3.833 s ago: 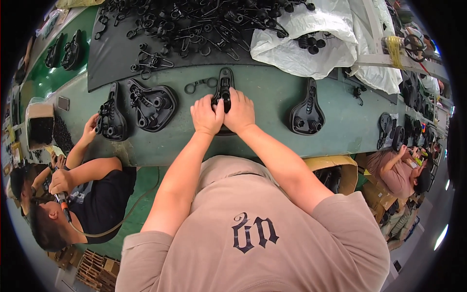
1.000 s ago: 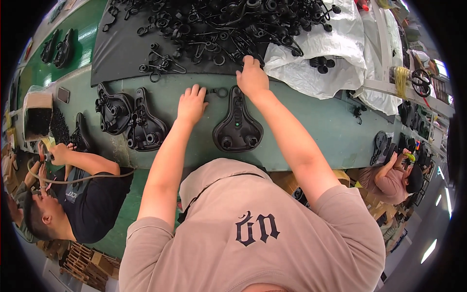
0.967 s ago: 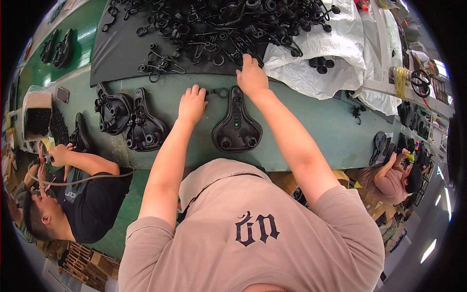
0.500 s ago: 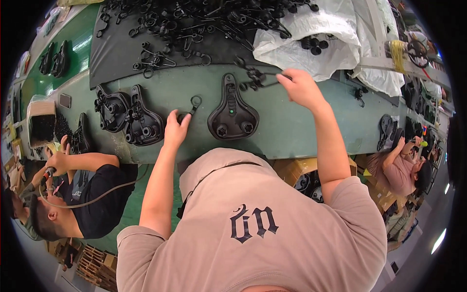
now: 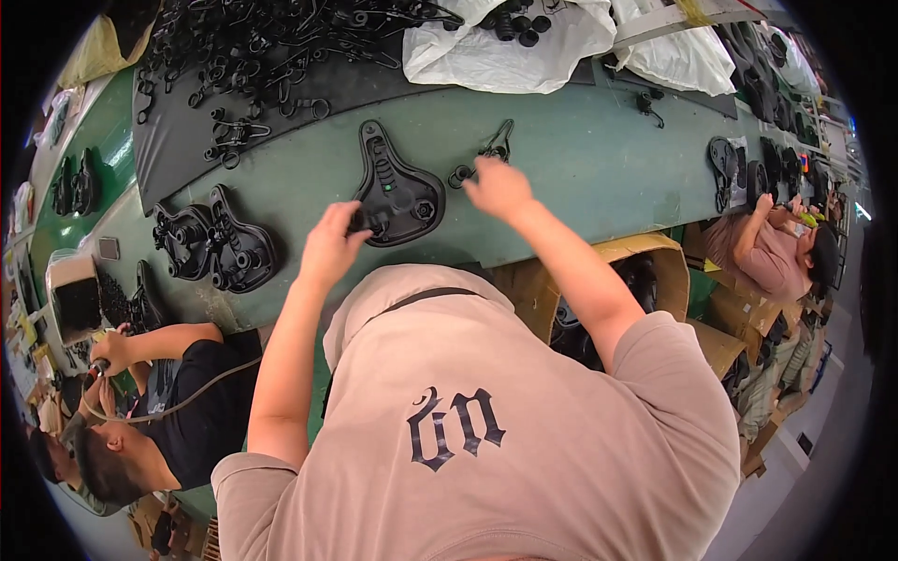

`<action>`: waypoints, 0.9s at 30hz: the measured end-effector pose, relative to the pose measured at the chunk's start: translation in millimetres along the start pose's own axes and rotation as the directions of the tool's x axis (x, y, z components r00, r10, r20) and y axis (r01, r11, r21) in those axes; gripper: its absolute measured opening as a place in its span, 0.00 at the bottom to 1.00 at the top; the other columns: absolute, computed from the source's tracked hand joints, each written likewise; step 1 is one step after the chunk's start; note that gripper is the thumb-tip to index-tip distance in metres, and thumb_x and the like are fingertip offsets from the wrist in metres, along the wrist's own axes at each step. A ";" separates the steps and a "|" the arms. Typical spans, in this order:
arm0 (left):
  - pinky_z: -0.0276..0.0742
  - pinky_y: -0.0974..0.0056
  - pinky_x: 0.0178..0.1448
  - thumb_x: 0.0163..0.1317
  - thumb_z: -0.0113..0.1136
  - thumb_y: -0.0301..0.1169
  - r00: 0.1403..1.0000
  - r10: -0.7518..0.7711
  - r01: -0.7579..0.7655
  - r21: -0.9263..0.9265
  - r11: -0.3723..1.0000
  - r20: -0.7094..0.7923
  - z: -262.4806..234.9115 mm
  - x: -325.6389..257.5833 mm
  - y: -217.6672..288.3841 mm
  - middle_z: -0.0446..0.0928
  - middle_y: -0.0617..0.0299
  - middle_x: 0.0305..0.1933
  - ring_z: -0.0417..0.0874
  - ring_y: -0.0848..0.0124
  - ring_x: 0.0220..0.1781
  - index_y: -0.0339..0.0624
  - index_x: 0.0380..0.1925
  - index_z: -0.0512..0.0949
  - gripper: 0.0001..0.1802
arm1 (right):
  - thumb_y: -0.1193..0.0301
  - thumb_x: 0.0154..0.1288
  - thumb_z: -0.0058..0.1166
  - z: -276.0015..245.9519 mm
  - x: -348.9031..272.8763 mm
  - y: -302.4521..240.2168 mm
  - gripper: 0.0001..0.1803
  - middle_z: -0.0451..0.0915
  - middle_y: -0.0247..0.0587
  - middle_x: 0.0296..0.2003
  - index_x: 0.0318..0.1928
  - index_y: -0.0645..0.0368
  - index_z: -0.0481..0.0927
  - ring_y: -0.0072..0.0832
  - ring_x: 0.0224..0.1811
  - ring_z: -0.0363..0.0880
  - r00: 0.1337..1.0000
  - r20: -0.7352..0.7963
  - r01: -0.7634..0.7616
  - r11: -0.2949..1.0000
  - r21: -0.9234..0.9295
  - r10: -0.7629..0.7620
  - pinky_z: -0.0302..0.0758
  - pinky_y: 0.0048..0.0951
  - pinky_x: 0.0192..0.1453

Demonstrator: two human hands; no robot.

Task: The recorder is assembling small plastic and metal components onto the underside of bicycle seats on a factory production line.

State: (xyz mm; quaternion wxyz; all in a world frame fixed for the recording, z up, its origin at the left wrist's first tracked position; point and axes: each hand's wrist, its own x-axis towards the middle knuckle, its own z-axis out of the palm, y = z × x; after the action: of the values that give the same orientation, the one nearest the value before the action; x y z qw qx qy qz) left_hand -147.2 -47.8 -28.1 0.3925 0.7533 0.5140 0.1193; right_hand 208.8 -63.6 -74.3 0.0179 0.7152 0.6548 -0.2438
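An upturned black bicycle saddle (image 5: 412, 192) lies on the green table in front of me, nose pointing away. My left hand (image 5: 329, 245) is at its rear left corner, fingers closed around a small black ringed part (image 5: 367, 222), blurred by motion. To the right of the saddle, my right hand (image 5: 502, 192) pinches at a black wire bracket with rings (image 5: 496, 150), low over the table. The fingers hide part of the bracket. Two more upturned saddles, one of them the nearer saddle (image 5: 241, 248), lie to the left of my left hand.
A heap of black brackets (image 5: 271, 47) covers a dark mat (image 5: 173, 159) at the far side. White plastic bags (image 5: 561, 65) lie far right of it. A cardboard box (image 5: 669, 271) with black saddles stands below the table edge. Co-workers sit left and right.
My left hand has carried the small part from the table onto the saddle's rear corner. My right hand has drawn the wire bracket nearer and lower. The view has shifted.
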 end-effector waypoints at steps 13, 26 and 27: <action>0.83 0.49 0.64 0.65 0.71 0.32 0.994 0.095 -0.101 0.167 0.981 0.047 48.0 -4.4 4.9 0.82 0.51 0.63 0.85 0.47 0.60 0.40 0.62 0.78 0.26 | 0.49 0.71 0.64 36.9 7.7 3.1 0.25 0.89 0.50 0.40 0.43 0.62 0.87 0.46 0.42 0.92 0.932 0.190 0.357 0.878 -0.319 -0.309 0.88 0.44 0.44; 0.82 0.49 0.66 0.64 0.73 0.31 0.990 0.120 -0.134 0.222 0.966 0.077 4.9 -0.8 -15.0 0.80 0.51 0.66 0.83 0.45 0.63 0.39 0.64 0.77 0.28 | 0.58 0.67 0.69 38.1 -76.8 63.6 0.25 0.83 0.51 0.48 0.54 0.61 0.76 0.50 0.47 0.89 0.999 -0.024 0.034 0.988 -0.152 -0.038 0.86 0.49 0.48; 0.82 0.49 0.66 0.64 0.72 0.31 0.989 0.131 -0.144 0.212 0.967 0.071 3.6 -1.5 -12.1 0.80 0.51 0.66 0.83 0.45 0.63 0.39 0.64 0.77 0.29 | 0.58 0.67 0.68 38.9 -72.3 65.8 0.24 0.83 0.50 0.46 0.53 0.62 0.78 0.49 0.48 0.88 0.994 0.038 0.112 0.977 -0.183 -0.107 0.86 0.48 0.49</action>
State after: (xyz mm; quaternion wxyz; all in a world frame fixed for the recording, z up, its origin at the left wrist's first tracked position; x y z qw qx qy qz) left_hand -154.0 -48.8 -38.8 0.3135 0.8285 0.4590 0.0683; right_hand 256.6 -153.5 -100.9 0.0799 0.6699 0.7126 -0.1926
